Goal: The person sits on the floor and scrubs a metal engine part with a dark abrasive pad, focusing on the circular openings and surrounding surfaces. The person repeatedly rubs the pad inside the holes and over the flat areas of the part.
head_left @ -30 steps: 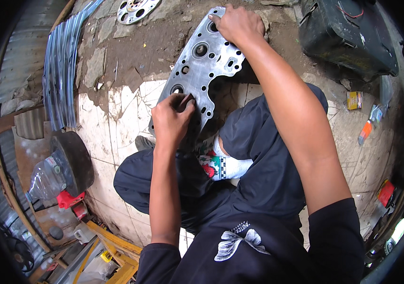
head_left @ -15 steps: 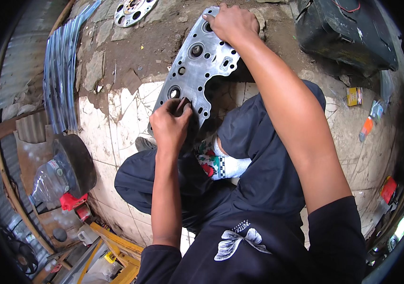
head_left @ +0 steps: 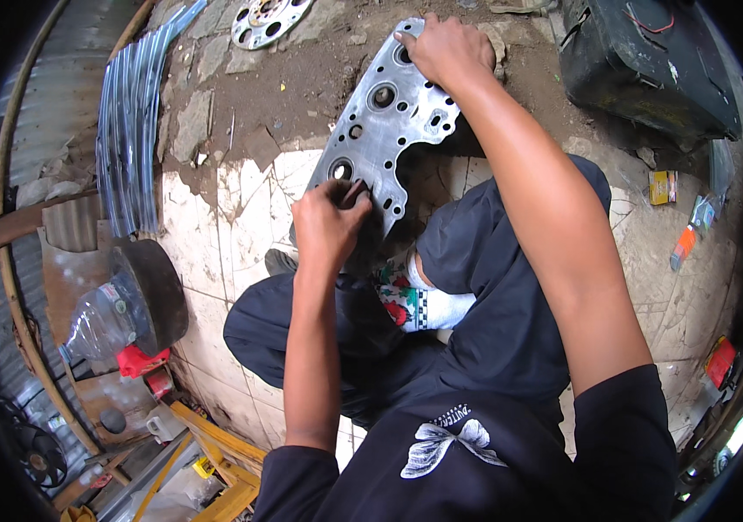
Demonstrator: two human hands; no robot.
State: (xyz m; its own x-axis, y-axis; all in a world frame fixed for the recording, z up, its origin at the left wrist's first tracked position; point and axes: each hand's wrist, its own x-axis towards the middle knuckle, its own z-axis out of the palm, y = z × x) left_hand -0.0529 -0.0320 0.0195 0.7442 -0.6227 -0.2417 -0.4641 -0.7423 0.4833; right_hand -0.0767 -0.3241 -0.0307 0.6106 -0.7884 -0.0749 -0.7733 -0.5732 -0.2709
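Observation:
A grey metal cylinder head (head_left: 374, 130) with round valve openings and many bolt holes leans tilted in front of my legs, its flat face up. My right hand (head_left: 451, 50) is closed over its far end, thumb on the flat face and fingers over the edge. At the near end, my left hand (head_left: 326, 224) pinches a small dark reddish folded piece, like sandpaper (head_left: 355, 192), against the face just beside the nearest valve opening. My left hand hides part of the near end.
A round metal plate with holes (head_left: 271, 21) lies on the dirt at the far left. Clear corrugated sheets (head_left: 128, 143) and a large plastic bottle (head_left: 102, 324) are at the left. A black case (head_left: 650, 74) stands far right, near a small yellow box (head_left: 663, 188). A yellow wooden frame (head_left: 224, 444) is near left.
The whole view has shifted, so the scene sits slightly further right. My left fingers have moved very slightly on the metal face, showing more of the folded piece. My right hand keeps its grip.

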